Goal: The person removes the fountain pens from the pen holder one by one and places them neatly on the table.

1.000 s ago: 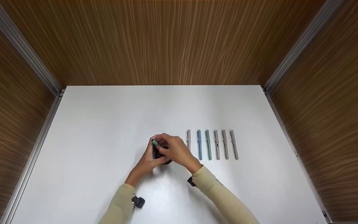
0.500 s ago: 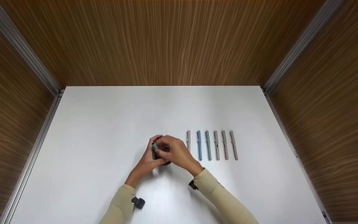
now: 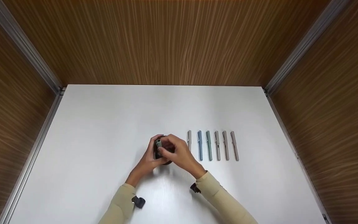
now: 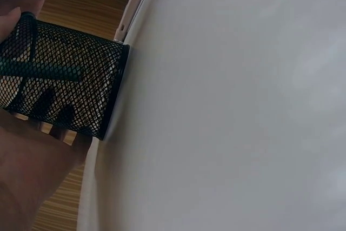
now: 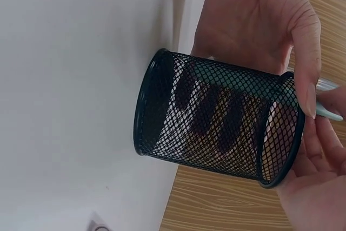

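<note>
A black mesh pen cup [image 3: 166, 162] stands at the middle of the white table [image 3: 104, 124]. My left hand [image 3: 146, 161] grips the cup from its left side; its fingers show through the mesh [image 5: 216, 117] in the right wrist view. My right hand [image 3: 182, 155] pinches the top of a green pen [image 3: 158, 143] over the cup's mouth. The pen's lower part [image 5: 243, 87] lies slanted inside the cup [image 4: 59, 77]. The pen's green barrel [image 4: 43, 70] shows behind the mesh.
Several pens [image 3: 211, 145] lie side by side in a row just right of my hands: grey, blue, green and brownish ones. Wooden walls [image 3: 166, 40] with metal rails close the table on three sides.
The green pen has turned from a left-leaning tilt to nearly upright and sits lower in the cup. My right hand has shifted slightly right. My left hand still holds the cup.
</note>
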Demonstrator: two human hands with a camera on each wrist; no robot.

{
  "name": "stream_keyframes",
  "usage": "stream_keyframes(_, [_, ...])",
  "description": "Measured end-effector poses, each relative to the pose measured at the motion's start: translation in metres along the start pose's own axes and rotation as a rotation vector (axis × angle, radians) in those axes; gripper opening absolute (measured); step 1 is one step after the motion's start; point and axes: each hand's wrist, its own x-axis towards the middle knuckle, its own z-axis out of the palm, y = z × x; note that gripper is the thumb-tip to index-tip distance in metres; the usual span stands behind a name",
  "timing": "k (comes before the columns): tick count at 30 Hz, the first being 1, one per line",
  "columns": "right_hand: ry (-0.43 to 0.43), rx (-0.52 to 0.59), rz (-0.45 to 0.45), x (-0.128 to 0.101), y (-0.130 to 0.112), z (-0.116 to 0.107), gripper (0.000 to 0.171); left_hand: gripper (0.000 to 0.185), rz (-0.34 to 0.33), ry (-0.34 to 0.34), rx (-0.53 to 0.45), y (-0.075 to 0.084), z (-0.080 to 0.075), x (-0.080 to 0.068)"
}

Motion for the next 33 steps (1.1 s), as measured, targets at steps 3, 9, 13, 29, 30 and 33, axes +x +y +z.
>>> stream_keyframes(3, [0.052,0.021,-0.036,-0.001,0.000,-0.002,0.017,0.088,-0.016,0.012,0.025,-0.005,0.001,0.000])
stream_keyframes(9, [0.133,0.067,-0.096,0.000,-0.004,-0.007,0.024,0.090,-0.055,0.069,0.034,-0.031,0.002,0.002])
stream_keyframes(13, [0.176,0.116,-0.116,0.002,-0.019,-0.015,0.022,0.090,-0.058,0.059,0.048,-0.034,0.001,0.004])
stream_keyframes(29, [0.323,0.171,-0.132,0.008,-0.028,-0.048,0.026,0.090,-0.033,0.075,0.007,-0.008,0.010,0.010])
stream_keyframes(30, [0.328,0.168,-0.126,0.007,-0.024,-0.048,0.026,0.090,-0.033,0.079,0.009,-0.004,0.011,0.008])
stream_keyframes(33, [0.331,0.170,-0.109,0.004,-0.019,-0.051,0.024,0.089,-0.032,0.092,0.015,0.003,0.012,0.002])
